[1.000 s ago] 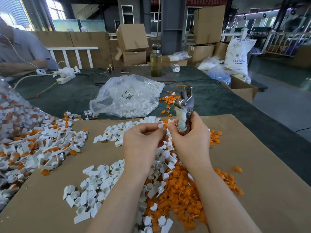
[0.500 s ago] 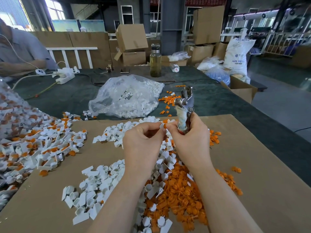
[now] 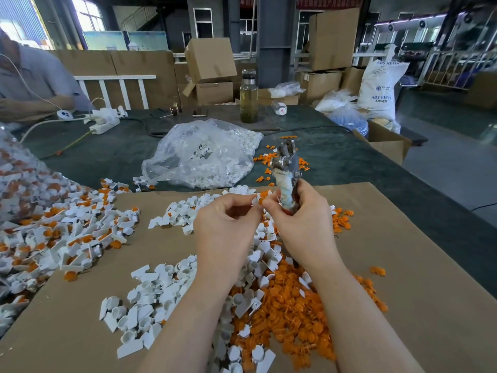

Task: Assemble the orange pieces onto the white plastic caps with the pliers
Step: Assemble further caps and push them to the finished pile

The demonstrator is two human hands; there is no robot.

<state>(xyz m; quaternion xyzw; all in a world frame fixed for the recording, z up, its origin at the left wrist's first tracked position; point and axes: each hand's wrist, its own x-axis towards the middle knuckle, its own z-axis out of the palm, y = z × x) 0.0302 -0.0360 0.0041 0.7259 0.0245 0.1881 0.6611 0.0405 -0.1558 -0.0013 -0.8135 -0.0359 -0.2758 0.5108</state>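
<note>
Above a brown cardboard work mat [image 3: 403, 265], a person's left hand [image 3: 228, 227] pinches 1 small white plastic cap [image 3: 254, 201], raised level with the fingertips of the right hand [image 3: 301, 219], apparently to seat an orange piece [image 3: 261, 201]. The right hand grips the cloth-wrapped metal pliers [image 3: 286, 170] upright, seemingly ready for pressing. Loose white caps [image 3: 150, 305] and orange pieces [image 3: 295, 313] lie heaped below, within easy reach.

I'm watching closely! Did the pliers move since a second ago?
No. The pliers stay upright in the right hand, their tip still level with the clear bag's right edge.

White caps [image 3: 150, 305] and orange pieces [image 3: 293, 313] lie on brown cardboard [image 3: 403, 265] over a dark green table [image 3: 349, 157].
</note>
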